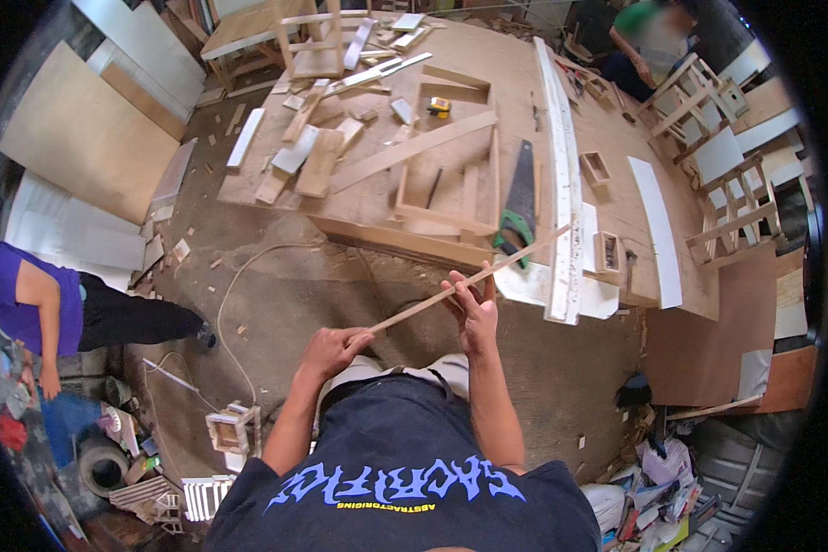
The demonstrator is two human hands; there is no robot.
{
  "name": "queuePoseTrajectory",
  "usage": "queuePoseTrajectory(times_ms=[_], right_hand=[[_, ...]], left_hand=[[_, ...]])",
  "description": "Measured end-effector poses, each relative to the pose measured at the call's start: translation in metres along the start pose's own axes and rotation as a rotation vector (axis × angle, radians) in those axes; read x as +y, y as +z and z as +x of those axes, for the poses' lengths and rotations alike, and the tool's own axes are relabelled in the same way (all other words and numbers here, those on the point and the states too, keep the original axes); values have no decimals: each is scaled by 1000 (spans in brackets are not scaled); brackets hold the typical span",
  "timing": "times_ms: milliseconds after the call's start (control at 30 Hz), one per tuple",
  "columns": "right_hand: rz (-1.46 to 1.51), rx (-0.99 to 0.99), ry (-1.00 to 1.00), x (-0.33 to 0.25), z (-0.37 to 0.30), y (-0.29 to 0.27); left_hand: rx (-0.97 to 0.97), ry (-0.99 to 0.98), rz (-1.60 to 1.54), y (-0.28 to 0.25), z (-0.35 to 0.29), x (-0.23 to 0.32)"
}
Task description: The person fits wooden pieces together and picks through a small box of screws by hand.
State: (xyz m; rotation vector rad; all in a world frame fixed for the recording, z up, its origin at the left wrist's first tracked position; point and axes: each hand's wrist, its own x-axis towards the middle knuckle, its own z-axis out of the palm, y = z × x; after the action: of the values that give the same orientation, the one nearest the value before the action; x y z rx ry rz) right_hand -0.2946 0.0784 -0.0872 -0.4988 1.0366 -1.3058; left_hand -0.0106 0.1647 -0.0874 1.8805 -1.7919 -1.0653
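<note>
A long thin wooden strip (418, 308) slants up and to the right in front of my body. My left hand (333, 352) is closed around its lower left end. Farther along, my right hand (475, 317) supports the strip with its fingers and thumb about it. The strip's far end reaches over the near part of the worktable (386, 207). A handsaw with a green handle (519, 198) lies just beyond my right hand, beside a rectangular wooden frame (451, 223).
Wood offcuts (322, 156) and a yellow tape measure (439, 108) lie on the table. A long white board (561, 175) crosses it. One person in purple (41, 294) stands at left; another in green (637, 23) is at far right. A cable (235, 285) trails over the floor.
</note>
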Motion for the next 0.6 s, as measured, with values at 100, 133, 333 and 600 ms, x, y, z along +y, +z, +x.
queuePoseTrajectory(times_ms=[100, 133, 333, 600], right_hand=[[-118, 88, -10, 19, 5, 39], [-128, 97, -32, 22, 10, 49], [57, 176, -14, 31, 45, 87], [193, 147, -4, 64, 127, 181]], left_hand=[[-8, 54, 3, -43, 15, -14], [41, 116, -75, -52, 20, -25], [143, 231, -307, -98, 47, -31], [388, 358, -111, -178, 101, -63]])
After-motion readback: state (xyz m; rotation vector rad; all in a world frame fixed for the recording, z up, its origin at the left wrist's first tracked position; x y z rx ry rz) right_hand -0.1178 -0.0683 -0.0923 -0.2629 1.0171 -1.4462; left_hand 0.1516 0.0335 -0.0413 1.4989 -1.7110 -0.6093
